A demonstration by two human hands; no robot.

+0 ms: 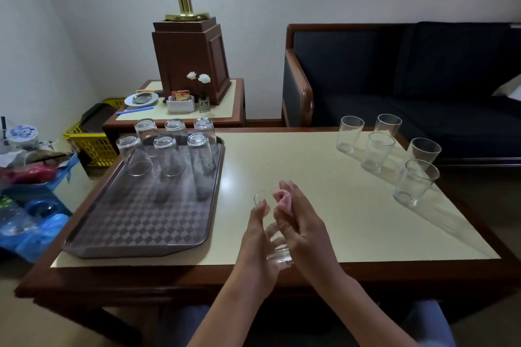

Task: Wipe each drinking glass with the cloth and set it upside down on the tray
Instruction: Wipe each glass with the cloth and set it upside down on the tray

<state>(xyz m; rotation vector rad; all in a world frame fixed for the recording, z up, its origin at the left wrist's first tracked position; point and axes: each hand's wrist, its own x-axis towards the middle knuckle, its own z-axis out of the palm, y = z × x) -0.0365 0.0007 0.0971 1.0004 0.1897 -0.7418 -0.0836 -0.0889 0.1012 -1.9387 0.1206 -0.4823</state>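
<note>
Grips glass (277, 256) tilted in L hand (255, 236), low over bench (324, 191) near front edge; pinches pink cloth (284, 200) in R hand (303, 224), pressed at glass rim. Has tray (127, 253) just to L, w/ six upturned glasses (169, 159) at its far end. Shows five upright glasses (377, 152) well apart on R side of bench.

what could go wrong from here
1. The glass, gripped by the left hand near the front edge of the table, could slip while the right hand works the cloth at its rim.
2. Six inverted glasses crowd the far end of the tray; setting this one close beside them may knock one over.
</note>
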